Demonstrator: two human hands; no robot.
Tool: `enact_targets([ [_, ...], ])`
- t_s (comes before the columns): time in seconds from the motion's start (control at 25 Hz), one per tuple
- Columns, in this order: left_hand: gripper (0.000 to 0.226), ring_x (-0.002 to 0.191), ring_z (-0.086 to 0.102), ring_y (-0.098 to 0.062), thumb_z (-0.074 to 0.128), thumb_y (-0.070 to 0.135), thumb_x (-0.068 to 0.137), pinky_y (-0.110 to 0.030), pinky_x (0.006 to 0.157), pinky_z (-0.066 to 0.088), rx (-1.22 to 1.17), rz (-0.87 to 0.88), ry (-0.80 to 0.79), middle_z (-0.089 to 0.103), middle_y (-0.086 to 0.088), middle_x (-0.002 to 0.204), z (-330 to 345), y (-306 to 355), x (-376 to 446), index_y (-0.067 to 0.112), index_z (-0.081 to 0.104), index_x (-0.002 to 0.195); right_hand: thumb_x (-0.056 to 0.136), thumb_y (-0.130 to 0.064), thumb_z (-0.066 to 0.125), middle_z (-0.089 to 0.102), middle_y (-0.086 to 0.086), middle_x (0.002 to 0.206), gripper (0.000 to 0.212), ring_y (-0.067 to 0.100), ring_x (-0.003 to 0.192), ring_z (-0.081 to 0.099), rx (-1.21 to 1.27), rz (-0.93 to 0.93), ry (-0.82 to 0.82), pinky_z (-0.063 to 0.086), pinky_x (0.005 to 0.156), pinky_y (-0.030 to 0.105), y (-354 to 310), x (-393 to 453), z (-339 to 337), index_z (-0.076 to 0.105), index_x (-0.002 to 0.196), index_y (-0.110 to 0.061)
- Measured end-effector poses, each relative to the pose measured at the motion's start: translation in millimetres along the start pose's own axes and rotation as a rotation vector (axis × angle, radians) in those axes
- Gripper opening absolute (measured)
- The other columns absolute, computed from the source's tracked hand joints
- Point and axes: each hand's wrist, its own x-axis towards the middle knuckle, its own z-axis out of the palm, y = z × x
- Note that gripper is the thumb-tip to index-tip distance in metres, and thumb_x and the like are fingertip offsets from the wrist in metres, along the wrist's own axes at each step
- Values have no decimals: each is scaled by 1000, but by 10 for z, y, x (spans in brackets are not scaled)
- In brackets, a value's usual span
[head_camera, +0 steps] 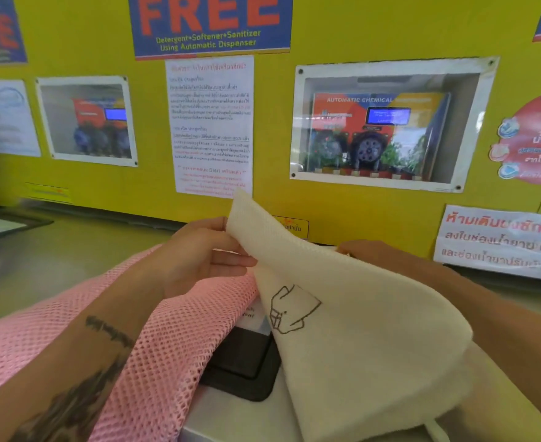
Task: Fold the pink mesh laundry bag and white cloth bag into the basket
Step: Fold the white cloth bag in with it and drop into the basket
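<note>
The white cloth bag (358, 330), with a black line drawing on it, is lifted over the top of a washing machine. My left hand (205, 253) pinches its upper left corner, which sticks up. My right hand (361, 248) grips the bag's far edge and is mostly hidden behind the cloth. The pink mesh laundry bag (167, 339) lies spread on the machine top at the left, under my left forearm. No basket is in view.
A black panel (243, 362) on the white machine top (230, 419) shows between the two bags. Straight ahead stands a yellow wall (272, 122) with posters and a windowed dispenser (387, 129). A grey counter (55, 250) runs along the left.
</note>
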Motion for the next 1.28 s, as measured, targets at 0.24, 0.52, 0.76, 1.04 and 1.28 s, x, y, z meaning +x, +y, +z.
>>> enact_targets([
  [0.24,35,60,70,-13,50,14,87,-23,52,57,-93,124,82,74,-2,69,-748,161,-454,15,78,66,87,-3,60,50,-11,88,38,5,74,50,-168,-125,248,38,62,23,-569,378,-816,60,110,-33],
  [0.52,10,58,63,-10,62,2,83,-25,55,52,368,62,373,68,-2,64,-1774,-218,-1088,8,68,78,86,0,52,53,-1,106,41,21,90,51,-211,-306,250,40,66,20,-1766,1352,-342,60,115,-28],
  [0.76,30,76,64,-22,53,-3,79,-35,71,48,575,6,696,71,-7,86,-2393,-652,-1443,22,70,78,91,-53,54,34,-1,155,57,23,134,41,-355,-331,-131,38,106,41,-2312,1403,528,40,143,-35],
  [1.04,25,106,54,5,56,22,91,-10,93,38,957,142,249,60,22,112,-1922,-677,-1480,36,66,109,95,-58,40,37,3,150,59,24,134,40,-323,-294,-286,30,112,42,-2168,1064,994,28,148,-35],
  [1.28,75,145,-26,-21,52,24,86,-60,115,-11,1534,-208,101,-13,6,159,-1764,-627,-1635,50,16,146,94,-51,47,44,-10,143,49,14,131,42,-250,-519,-81,36,109,39,-2448,321,926,41,141,-36],
])
